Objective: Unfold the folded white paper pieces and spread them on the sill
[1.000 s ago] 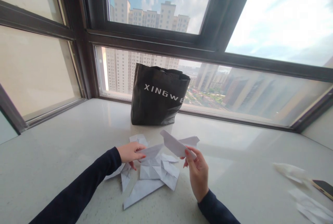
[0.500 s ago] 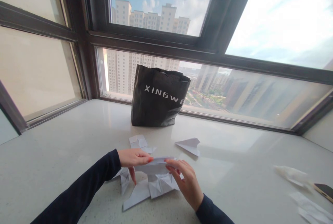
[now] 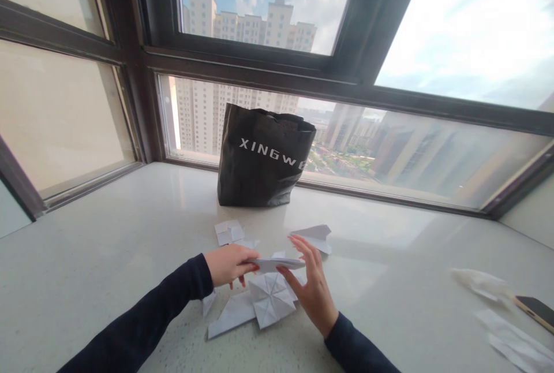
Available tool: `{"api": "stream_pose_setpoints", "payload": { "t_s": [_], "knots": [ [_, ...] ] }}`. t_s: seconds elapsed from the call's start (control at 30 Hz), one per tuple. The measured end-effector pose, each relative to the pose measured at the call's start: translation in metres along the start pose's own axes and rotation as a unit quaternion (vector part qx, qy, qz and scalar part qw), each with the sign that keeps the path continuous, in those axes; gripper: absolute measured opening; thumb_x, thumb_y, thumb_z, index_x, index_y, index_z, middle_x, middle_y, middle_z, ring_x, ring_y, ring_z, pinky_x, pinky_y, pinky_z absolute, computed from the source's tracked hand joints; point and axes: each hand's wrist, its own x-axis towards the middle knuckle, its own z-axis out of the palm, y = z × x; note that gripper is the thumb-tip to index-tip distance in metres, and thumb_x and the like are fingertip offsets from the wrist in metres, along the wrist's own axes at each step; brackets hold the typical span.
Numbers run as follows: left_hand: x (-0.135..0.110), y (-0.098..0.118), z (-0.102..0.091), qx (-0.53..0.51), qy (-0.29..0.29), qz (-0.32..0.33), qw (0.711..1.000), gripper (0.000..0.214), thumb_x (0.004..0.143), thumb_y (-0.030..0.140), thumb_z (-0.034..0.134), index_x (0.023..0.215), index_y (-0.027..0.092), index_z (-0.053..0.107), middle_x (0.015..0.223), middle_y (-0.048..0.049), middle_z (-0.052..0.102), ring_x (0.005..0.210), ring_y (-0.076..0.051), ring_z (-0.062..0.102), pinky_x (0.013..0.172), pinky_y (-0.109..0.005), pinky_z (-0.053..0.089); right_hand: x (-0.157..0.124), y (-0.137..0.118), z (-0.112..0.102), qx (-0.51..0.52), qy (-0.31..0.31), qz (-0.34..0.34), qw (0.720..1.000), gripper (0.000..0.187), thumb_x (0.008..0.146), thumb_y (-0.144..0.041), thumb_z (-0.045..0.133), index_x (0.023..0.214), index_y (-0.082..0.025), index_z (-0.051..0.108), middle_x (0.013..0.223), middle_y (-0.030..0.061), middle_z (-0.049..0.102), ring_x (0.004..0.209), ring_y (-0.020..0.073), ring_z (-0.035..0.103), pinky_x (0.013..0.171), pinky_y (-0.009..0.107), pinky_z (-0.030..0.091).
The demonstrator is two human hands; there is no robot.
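My left hand is closed on the left end of a folded white paper, pinching it between thumb and fingers above the counter. Around the paper's right end is my right hand; its thumb touches the near side, and its other fingers are spread and raised above the sheet. Below lies a square folded paper with star-like creases, beside a long folded paper strip. Behind my hands are a square folded paper piece and a paper plane, partly behind my right fingers.
A black bag with white lettering stands at the back of the white counter, against the window. At the right lie crumpled white wrappers and a phone.
The folded paper has turned flatter and shifted right, with my left hand moving right along with it. My right fingers have lifted and spread from the paper. The creased square is more exposed.
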Motion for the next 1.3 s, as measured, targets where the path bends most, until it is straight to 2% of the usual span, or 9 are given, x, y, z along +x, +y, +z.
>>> {"api": "stream_pose_setpoints", "payload": {
  "t_s": [0.1,0.17,0.37,0.53,0.7,0.87,1.1,1.17,1.3],
  "knots": [
    [-0.002,0.005,-0.001,0.068,0.018,0.005,0.998,0.018,0.084,0.021,0.038,0.087,0.017,0.055,0.074,-0.0023,0.057,0.058,-0.016,0.059,0.055,-0.021,0.047,0.003,0.001,-0.005,-0.004,-0.095,-0.034,0.995,0.014,0.083,-0.032,0.054,0.090,-0.022,0.060,0.078,0.0035,0.064,0.075,0.0199,0.056,0.071,0.035,0.041],
    [-0.003,0.008,0.000,0.115,0.027,0.004,0.993,0.017,0.085,0.024,0.041,0.084,0.018,0.057,0.073,-0.0031,0.059,0.061,-0.017,0.059,0.062,-0.024,0.046,0.005,0.001,-0.008,-0.002,-0.116,-0.043,0.992,0.015,0.085,-0.030,0.051,0.079,-0.022,0.062,0.065,0.0004,0.062,0.064,0.0168,0.053,0.068,0.033,0.039],
    [0.003,0.007,0.013,0.258,0.067,-0.060,0.962,0.037,0.085,0.049,0.045,0.090,0.015,0.059,0.081,-0.0124,0.063,0.077,-0.031,0.060,0.063,-0.031,0.044,0.004,0.000,-0.005,-0.016,-0.141,-0.048,0.989,0.016,0.086,-0.027,0.049,0.084,-0.024,0.064,0.069,0.0011,0.064,0.066,0.0173,0.052,0.067,0.031,0.037],
    [0.008,0.005,0.014,0.325,0.070,-0.077,0.940,0.044,0.086,0.054,0.041,0.094,0.014,0.059,0.078,-0.0148,0.064,0.076,-0.034,0.061,0.061,-0.034,0.045,0.003,0.000,-0.004,-0.024,-0.121,-0.038,0.992,0.022,0.090,-0.027,0.041,0.097,-0.022,0.061,0.075,0.0034,0.063,0.070,0.0184,0.052,0.069,0.032,0.036],
    [0.009,-0.001,0.014,0.353,0.078,-0.090,0.928,0.046,0.086,0.055,0.041,0.092,0.013,0.059,0.073,-0.0150,0.064,0.072,-0.033,0.062,0.060,-0.034,0.046,0.003,0.000,-0.002,-0.055,-0.173,-0.037,0.983,0.019,0.089,-0.028,0.045,0.090,-0.024,0.064,0.069,0.0018,0.063,0.068,0.0187,0.050,0.066,0.031,0.034],
    [0.010,-0.005,0.012,0.345,0.094,-0.108,0.928,0.041,0.083,0.056,0.047,0.090,0.017,0.059,0.075,-0.0100,0.064,0.073,-0.029,0.062,0.061,-0.030,0.045,0.002,0.001,0.000,-0.068,-0.169,-0.037,0.983,0.020,0.090,-0.026,0.043,0.087,-0.022,0.063,0.070,0.0020,0.063,0.067,0.0183,0.050,0.067,0.031,0.033],
    [-0.013,0.000,-0.003,0.363,0.153,-0.271,0.878,0.040,0.084,0.045,0.047,0.096,0.008,0.057,0.088,-0.0208,0.062,0.077,-0.037,0.060,0.062,-0.043,0.046,0.000,0.016,0.005,-0.070,-0.128,0.040,0.988,0.023,0.089,-0.028,0.042,0.083,-0.020,0.063,0.074,0.0033,0.066,0.068,0.0191,0.052,0.069,0.032,0.034],
    [-0.017,0.006,0.005,0.359,0.130,-0.271,0.884,0.041,0.079,0.048,0.053,0.092,0.010,0.059,0.086,-0.0183,0.063,0.078,-0.036,0.060,0.066,-0.043,0.046,-0.001,0.019,0.006,-0.068,-0.127,0.056,0.988,0.025,0.089,-0.028,0.042,0.080,-0.020,0.063,0.071,0.0028,0.066,0.066,0.0191,0.052,0.068,0.033,0.035],
    [-0.013,0.017,0.032,0.319,0.025,-0.187,0.929,0.061,0.056,0.052,0.073,0.097,0.009,0.058,0.094,-0.0178,0.061,0.085,-0.036,0.057,0.071,-0.044,0.046,0.000,0.021,0.006,-0.064,-0.128,0.060,0.988,0.025,0.088,-0.027,0.041,0.079,-0.020,0.063,0.069,0.0033,0.064,0.067,0.0200,0.053,0.069,0.033,0.039]
  ]
}}
